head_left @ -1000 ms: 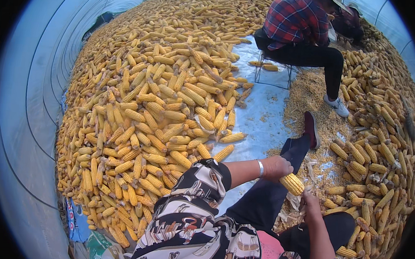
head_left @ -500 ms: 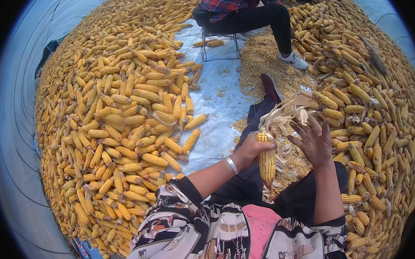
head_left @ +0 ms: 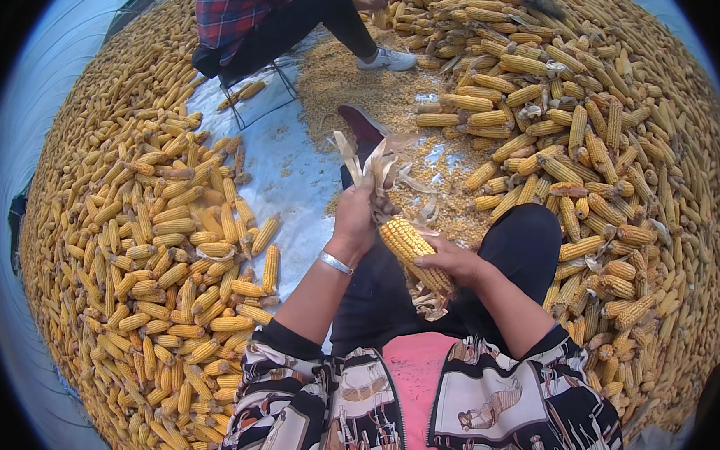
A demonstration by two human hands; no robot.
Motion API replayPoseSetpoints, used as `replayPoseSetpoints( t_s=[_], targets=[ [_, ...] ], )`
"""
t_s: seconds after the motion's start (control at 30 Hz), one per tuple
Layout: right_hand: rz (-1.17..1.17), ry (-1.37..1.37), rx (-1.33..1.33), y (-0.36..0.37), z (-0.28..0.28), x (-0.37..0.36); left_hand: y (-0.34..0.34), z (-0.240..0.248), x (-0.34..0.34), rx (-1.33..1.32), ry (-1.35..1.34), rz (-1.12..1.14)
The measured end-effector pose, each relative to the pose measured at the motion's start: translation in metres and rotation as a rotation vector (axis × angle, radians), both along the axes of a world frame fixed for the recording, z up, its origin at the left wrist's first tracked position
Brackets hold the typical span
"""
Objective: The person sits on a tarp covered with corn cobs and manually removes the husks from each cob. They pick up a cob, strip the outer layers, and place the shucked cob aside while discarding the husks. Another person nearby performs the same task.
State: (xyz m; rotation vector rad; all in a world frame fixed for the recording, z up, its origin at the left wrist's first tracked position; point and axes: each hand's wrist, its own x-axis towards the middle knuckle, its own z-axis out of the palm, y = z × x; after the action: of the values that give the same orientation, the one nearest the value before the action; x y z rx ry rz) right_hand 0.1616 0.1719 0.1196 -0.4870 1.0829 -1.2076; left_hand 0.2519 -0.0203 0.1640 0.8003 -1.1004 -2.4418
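Note:
An ear of corn (head_left: 407, 241) with bare yellow kernels lies slanted between my hands, over my lap. My left hand (head_left: 357, 217), a silver bracelet at its wrist, is closed round the pale dry husk (head_left: 374, 161) at the ear's upper left end. Loose husk strips stick up past those fingers. Closed on the lower right part of the ear is my right hand (head_left: 456, 264), thumb along the kernels. More papery husk (head_left: 428, 302) hangs beneath the ear; how it is attached is hidden.
Heaps of husked corn ears (head_left: 167, 271) rise on the left, and another pile (head_left: 578, 156) on the right. Loose kernels (head_left: 327, 83) cover part of a pale blue sheet (head_left: 277, 170). Ahead, another person in a plaid shirt (head_left: 237, 7) sits on a low stool (head_left: 261, 95).
My right hand, open and apart before, now grips the ear. My left hand has shifted from round the ear to its husk end. The view has turned right.

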Motion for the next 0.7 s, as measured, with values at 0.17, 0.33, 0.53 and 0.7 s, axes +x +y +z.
replayPoseSetpoints(
  t_s=[0.17, 0.33, 0.53, 0.7],
  targets=[
    [-0.096, -0.237, -0.028, -0.004, -0.004, 0.003, 0.013, 0.013, -0.025, 0.066, 0.061, 0.169],
    [-0.329, -0.859, -0.271, -0.023, 0.018, 0.033, -0.004, 0.012, -0.063, 0.583, 0.517, 0.218],
    [-0.756, -0.782, -0.014, -0.026, -0.011, 0.005, -0.024, -0.026, -0.089, 0.472, 0.358, 0.349],
    [-0.913, -0.36, 0.258, 0.025, -0.047, -0.04, -0.01, -0.103, -0.056, -1.124, -0.365, -0.367]
  ],
)
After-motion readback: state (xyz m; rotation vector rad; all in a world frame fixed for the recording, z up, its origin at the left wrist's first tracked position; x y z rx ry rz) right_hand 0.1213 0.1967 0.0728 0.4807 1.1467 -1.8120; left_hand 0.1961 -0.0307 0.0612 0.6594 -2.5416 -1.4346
